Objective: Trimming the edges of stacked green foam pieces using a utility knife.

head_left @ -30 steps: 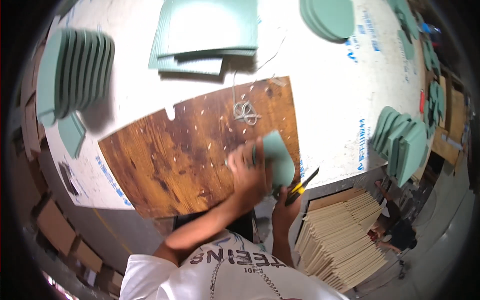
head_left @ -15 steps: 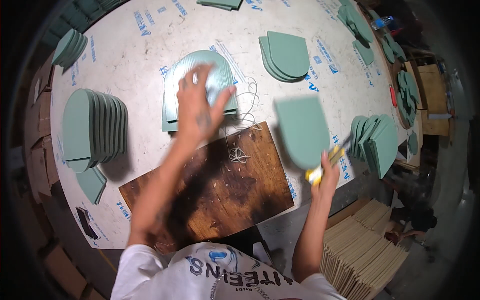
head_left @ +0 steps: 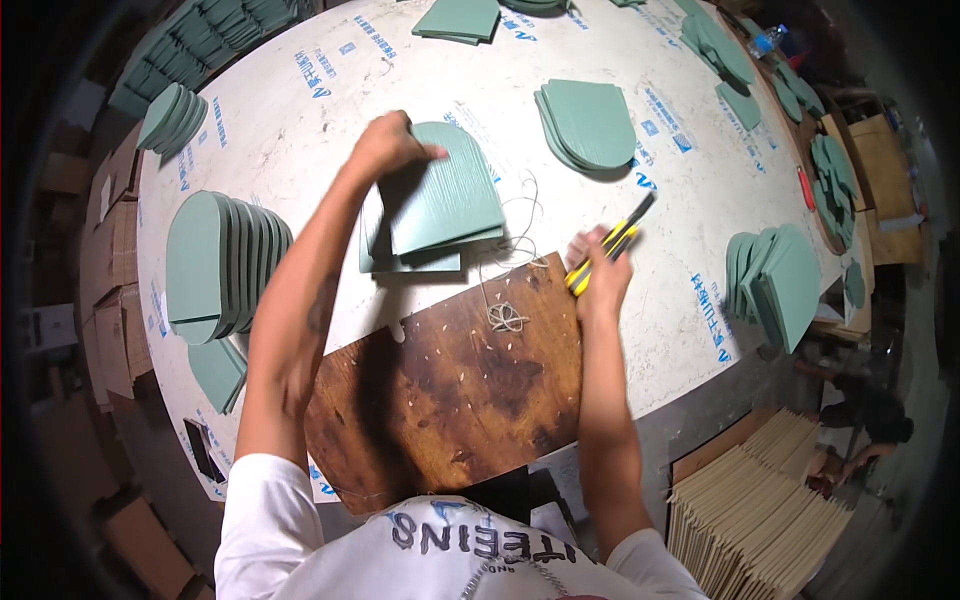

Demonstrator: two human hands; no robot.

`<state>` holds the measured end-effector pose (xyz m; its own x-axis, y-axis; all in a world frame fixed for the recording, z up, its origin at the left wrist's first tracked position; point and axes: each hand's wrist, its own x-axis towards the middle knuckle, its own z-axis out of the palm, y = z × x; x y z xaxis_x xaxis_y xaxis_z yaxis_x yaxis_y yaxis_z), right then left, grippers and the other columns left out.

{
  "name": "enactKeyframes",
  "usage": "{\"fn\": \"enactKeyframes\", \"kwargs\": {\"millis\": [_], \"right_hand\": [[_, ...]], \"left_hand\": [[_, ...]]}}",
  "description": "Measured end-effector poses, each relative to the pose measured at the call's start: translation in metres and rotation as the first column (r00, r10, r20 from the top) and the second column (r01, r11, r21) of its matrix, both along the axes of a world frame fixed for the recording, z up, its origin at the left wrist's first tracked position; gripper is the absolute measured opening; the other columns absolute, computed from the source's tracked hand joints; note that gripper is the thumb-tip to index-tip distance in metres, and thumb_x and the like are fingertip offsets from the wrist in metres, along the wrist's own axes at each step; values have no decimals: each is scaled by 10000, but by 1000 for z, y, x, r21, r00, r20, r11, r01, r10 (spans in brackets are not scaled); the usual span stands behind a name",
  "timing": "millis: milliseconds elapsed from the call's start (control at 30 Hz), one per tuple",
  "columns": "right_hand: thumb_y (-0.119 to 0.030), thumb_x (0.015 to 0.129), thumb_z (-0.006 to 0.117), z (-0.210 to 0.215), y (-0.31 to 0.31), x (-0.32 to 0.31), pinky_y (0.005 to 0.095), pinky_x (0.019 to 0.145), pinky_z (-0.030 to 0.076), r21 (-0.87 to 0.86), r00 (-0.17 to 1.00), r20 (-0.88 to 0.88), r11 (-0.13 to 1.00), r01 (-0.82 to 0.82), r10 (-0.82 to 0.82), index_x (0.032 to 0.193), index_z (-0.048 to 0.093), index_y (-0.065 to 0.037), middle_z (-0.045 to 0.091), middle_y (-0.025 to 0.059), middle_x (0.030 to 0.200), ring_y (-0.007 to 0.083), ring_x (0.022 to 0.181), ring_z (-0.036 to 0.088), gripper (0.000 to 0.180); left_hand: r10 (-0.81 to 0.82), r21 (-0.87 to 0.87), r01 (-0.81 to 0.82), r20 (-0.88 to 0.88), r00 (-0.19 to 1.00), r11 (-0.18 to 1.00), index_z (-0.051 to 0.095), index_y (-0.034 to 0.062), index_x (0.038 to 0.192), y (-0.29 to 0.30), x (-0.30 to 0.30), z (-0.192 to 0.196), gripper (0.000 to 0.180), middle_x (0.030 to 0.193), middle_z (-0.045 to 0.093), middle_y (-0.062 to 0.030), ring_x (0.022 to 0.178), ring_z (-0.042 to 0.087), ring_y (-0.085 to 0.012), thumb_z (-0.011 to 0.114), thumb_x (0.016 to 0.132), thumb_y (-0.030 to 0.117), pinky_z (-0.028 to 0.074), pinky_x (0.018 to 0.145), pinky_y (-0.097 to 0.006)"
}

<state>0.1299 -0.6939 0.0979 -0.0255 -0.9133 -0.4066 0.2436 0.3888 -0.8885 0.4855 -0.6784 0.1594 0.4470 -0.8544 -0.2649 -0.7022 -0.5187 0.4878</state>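
Note:
My left hand [head_left: 390,145] is closed on the upper left edge of a green arch-shaped panel [head_left: 450,195], its thumb over the face. That panel sits askew over other green panels [head_left: 415,264], whose lower edges stick out beneath it. My right hand [head_left: 603,280] grips a yellow-and-black utility knife [head_left: 612,245], its dark end pointing up and away to the right. Just beyond the near wooden board [head_left: 450,390], thin pale cord [head_left: 520,245] trails over the white table, with a small tangled bundle [head_left: 506,318] lying on the wood.
Green panel stacks stand at the left [head_left: 225,265], far left [head_left: 172,120], far middle [head_left: 588,122] and right [head_left: 775,280]. A dark flat device [head_left: 203,450] lies at the near left edge. Tan boards [head_left: 760,500] are piled below right. Another person [head_left: 865,430] is at the right.
My left hand has moved from above the panels to the top one's edge; that panel now sits turned. My right hand moved left and away with the knife. The loose panel beside it is gone.

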Motion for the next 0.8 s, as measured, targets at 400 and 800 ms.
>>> {"fn": "enactKeyframes", "kwargs": {"millis": [400, 800], "right_hand": [[-233, 1061, 586, 6, 294, -229, 260, 567, 474, 239, 982, -178, 965, 103, -61, 1379, 503, -36, 629, 49, 847, 111, 636, 574, 384], [-257, 1071, 565, -2, 343, -279, 296, 651, 521, -28, 917, -289, 955, -295, 275, 1316, 618, -1, 669, 102, 1059, 172, 773, 648, 358]], "left_hand": [[-102, -228, -82, -694, 712, 970, 735, 30, 1123, 124, -89, 62, 387, 981, 727, -50, 877, 679, -146, 705, 989, 392, 563, 818, -304], [-303, -440, 316, 102, 948, 841, 709, 2, 1259, 183, -307, -75, 481, 1234, 635, -248, 1104, 619, -334, 715, 967, 384, 513, 936, -409]]}}
